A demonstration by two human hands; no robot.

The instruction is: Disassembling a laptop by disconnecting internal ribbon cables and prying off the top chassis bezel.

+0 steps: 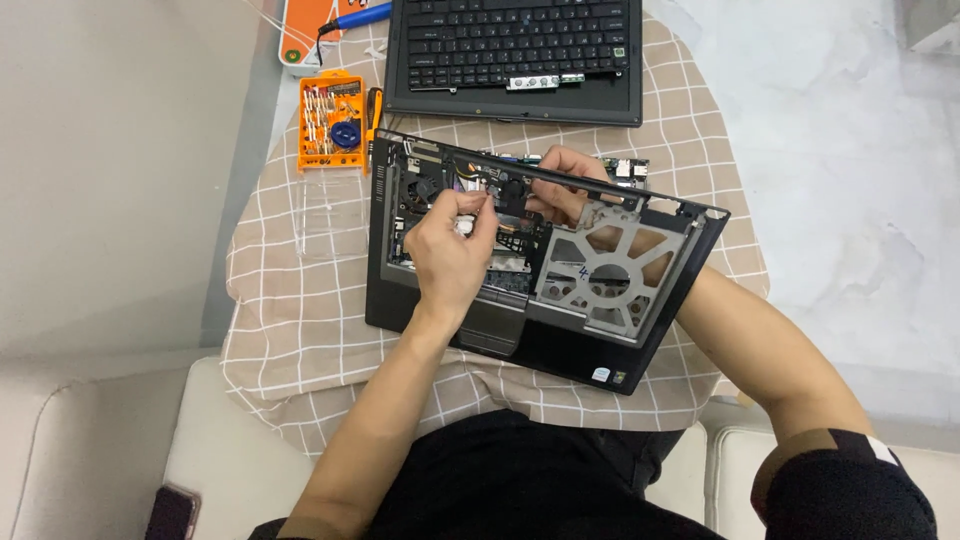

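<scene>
A dark, opened laptop base (590, 355) lies on a checked beige cloth, its palmrest frame (610, 265) tilted up on the right. My left hand (450, 250) rests over the middle of the base, fingers pinched on a small white part near the inner boards. My right hand (565, 185) reaches under the raised frame from the right and grips its upper edge by the hinge area. What my left fingers pinch is too small to name.
A detached laptop keyboard in its black frame (515, 60) lies at the far side. An orange screwdriver bit set (330, 120) and its clear lid (330, 215) sit at the left. The checked cloth (290, 320) covers the small table. A phone (172, 512) lies at lower left.
</scene>
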